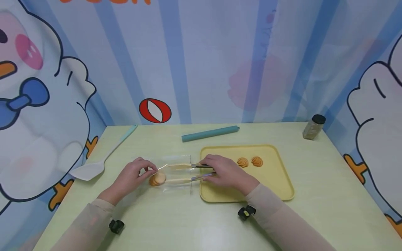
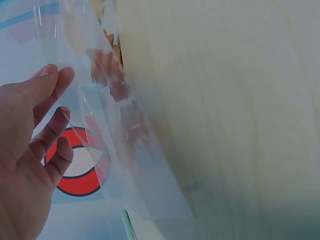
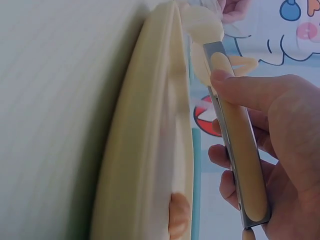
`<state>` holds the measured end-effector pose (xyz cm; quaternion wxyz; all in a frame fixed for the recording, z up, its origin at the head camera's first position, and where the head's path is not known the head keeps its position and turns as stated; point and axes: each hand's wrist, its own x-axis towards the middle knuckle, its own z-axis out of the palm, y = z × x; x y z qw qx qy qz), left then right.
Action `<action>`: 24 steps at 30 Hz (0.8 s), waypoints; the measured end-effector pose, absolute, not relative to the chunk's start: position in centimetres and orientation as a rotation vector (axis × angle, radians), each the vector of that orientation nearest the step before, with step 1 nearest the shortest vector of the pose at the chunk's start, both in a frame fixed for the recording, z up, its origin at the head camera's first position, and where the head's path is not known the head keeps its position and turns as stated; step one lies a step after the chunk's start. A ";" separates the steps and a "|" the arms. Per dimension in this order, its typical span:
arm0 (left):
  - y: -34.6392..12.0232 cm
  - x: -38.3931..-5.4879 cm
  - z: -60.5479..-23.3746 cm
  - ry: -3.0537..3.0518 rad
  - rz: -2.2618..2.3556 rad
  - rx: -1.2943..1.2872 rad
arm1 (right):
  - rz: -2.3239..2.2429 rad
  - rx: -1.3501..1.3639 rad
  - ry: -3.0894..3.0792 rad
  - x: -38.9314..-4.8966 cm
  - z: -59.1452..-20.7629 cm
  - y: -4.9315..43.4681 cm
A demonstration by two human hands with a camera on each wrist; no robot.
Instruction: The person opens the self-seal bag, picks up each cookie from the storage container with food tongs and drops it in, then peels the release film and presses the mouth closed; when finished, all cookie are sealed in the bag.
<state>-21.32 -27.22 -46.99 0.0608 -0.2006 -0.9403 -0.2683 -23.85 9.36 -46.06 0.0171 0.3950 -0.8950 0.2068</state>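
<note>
My left hand (image 1: pixel 135 175) pinches the edge of a clear plastic bag (image 2: pixel 135 155) between thumb and fingertips. The bag lies left of the tray in the head view, and several swirled cookies (image 1: pixel 158 179) sit close together at its left end. In my right hand (image 1: pixel 226 172) is a pair of metal tongs (image 3: pixel 242 165) with pale, wood-coloured handles and cream tips. These spread tips reach leftward into the bag, towards the cookies. Whether they touch a cookie, I cannot tell.
Under the right hand is a yellow tray (image 1: pixel 279 193) with two more swirled cookies (image 1: pixel 250 162). A teal rod (image 1: pixel 210 134) lies behind it. A white spatula (image 1: pixel 89 170) rests at left; a black-capped jar (image 1: pixel 314 127) stands at back right.
</note>
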 end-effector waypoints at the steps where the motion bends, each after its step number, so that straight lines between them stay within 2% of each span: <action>1: -27.2 -21.3 -46.9 -2.844 -0.813 -0.602 | 0.638 1.214 -2.778 -23.8 -46.1 9.8; 24: -27.1 -21.3 -47.4 -2.869 -0.832 -0.613 | 0.610 0.949 -2.799 -22.6 -45.8 19.6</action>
